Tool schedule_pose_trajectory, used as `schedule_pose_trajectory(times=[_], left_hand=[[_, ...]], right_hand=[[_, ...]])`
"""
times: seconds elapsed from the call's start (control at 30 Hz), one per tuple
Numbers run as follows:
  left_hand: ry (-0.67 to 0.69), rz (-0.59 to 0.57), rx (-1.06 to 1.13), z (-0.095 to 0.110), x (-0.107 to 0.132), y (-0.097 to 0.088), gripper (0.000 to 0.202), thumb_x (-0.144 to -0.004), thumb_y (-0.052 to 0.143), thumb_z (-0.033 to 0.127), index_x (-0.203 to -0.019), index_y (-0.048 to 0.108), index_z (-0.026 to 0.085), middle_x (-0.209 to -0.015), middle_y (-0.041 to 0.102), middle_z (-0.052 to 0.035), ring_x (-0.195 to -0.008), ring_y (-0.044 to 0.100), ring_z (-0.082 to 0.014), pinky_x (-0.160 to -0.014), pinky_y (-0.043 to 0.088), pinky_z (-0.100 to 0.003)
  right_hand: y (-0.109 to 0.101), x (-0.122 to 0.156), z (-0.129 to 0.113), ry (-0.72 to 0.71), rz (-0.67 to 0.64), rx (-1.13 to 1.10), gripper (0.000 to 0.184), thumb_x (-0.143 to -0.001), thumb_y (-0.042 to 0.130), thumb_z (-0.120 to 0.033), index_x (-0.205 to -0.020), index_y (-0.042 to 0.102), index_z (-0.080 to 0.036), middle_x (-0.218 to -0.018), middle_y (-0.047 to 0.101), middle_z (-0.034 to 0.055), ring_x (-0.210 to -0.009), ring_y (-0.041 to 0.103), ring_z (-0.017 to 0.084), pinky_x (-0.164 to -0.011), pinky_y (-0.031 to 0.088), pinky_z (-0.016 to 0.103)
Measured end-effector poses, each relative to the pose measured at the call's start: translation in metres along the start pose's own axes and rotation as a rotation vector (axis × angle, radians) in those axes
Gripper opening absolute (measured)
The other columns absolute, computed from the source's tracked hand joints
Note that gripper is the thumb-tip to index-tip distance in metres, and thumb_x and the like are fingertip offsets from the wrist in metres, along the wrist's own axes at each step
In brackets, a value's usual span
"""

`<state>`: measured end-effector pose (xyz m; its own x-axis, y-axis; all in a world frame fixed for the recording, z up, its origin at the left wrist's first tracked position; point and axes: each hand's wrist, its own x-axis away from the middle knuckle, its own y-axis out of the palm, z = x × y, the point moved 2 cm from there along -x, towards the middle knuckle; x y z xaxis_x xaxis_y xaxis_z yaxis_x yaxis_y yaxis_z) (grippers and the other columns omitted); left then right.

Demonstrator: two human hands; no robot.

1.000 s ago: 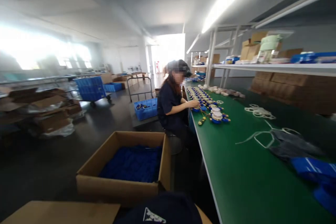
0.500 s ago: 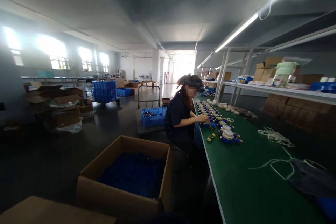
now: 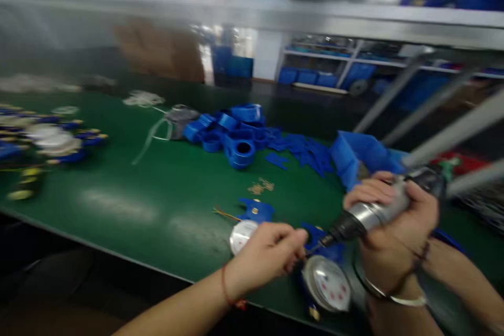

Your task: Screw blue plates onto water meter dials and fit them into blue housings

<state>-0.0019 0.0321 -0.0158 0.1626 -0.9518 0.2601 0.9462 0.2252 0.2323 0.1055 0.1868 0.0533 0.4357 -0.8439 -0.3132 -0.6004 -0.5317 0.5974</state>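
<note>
Over green benchtop: gripping electric screwdriver in right hand, slanted down-left, with bit at curled left hand (can't tell if pinching anything), just up-left of water meter.

no legible text, numbers, or signs

One powered screwdriver, two round white-faced meters and two notched blue plates are at the front middle of the counter, with one open blue bin farther back. The heaped blue rings overlap too much to count.
</note>
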Motion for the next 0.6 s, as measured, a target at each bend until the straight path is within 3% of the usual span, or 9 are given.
schedule_pose_trajectory(times=[0.07, 0.13, 0.27, 0.4, 0.5, 0.6], left_hand=[[0.008, 0.077, 0.080, -0.005, -0.007, -0.006, 0.050, -0.075, 0.056, 0.065, -0.066, 0.054, 0.016, -0.043, 0.040, 0.0069, -0.037, 0.030, -0.0048, -0.037, 0.019, -0.019], [-0.049, 0.090, 0.204, -0.010, -0.008, -0.010, 0.045, -0.075, 0.060, 0.059, -0.067, 0.053, 0.015, -0.044, 0.039, 0.0075, -0.037, 0.027, -0.0038, -0.038, 0.016, -0.019], [-0.161, 0.042, 0.323, -0.020, 0.005, -0.014, 0.039, -0.079, 0.059, 0.052, -0.072, 0.054, 0.014, -0.048, 0.040, 0.0068, -0.038, 0.026, -0.0030, -0.040, 0.015, -0.018], [-0.235, -0.072, 0.290, -0.028, 0.017, -0.009, 0.036, -0.087, 0.052, 0.051, -0.095, 0.056, 0.016, -0.048, 0.040, 0.0076, -0.038, 0.023, -0.0051, -0.040, 0.016, -0.020], [-0.302, -0.213, 0.239, -0.032, 0.015, -0.001, 0.035, -0.088, 0.050, 0.046, -0.105, 0.056, 0.016, -0.051, 0.042, 0.0066, -0.042, 0.025, -0.0068, -0.042, 0.018, -0.021], [-0.337, -0.328, 0.204, -0.029, 0.007, 0.005, 0.027, -0.085, 0.050, 0.037, -0.097, 0.062, 0.016, -0.054, 0.038, 0.0057, -0.048, 0.026, -0.0077, -0.047, 0.020, -0.022]], right_hand=[[-0.020, 0.009, -0.007, 0.164, 0.070, -0.150, 0.034, -0.055, 0.080, -0.028, -0.075, 0.054, -0.018, -0.052, 0.038, -0.0111, -0.041, 0.036, 0.001, -0.046, 0.044, 0.012], [-0.027, 0.014, -0.013, 0.175, 0.134, -0.201, 0.036, -0.054, 0.077, -0.029, -0.077, 0.051, -0.018, -0.052, 0.038, -0.0120, -0.043, 0.038, 0.001, -0.047, 0.045, 0.012], [-0.026, 0.030, -0.036, -0.031, 0.202, 0.015, 0.030, -0.059, 0.073, -0.030, -0.079, 0.055, -0.017, -0.053, 0.037, -0.0105, -0.043, 0.038, 0.003, -0.046, 0.042, 0.015], [-0.023, 0.052, -0.058, -0.238, 0.254, 0.308, 0.026, -0.060, 0.076, -0.032, -0.079, 0.063, -0.020, -0.052, 0.042, -0.0073, -0.045, 0.039, 0.007, -0.045, 0.039, 0.021], [-0.021, 0.062, -0.059, -0.375, 0.245, 0.498, 0.020, -0.066, 0.074, -0.035, -0.080, 0.066, -0.023, -0.052, 0.047, -0.0060, -0.044, 0.041, 0.010, -0.045, 0.039, 0.025], [-0.020, 0.064, -0.049, -0.418, 0.213, 0.610, 0.015, -0.071, 0.069, -0.034, -0.082, 0.066, -0.023, -0.055, 0.051, -0.0055, -0.045, 0.044, 0.012, -0.047, 0.041, 0.027]])
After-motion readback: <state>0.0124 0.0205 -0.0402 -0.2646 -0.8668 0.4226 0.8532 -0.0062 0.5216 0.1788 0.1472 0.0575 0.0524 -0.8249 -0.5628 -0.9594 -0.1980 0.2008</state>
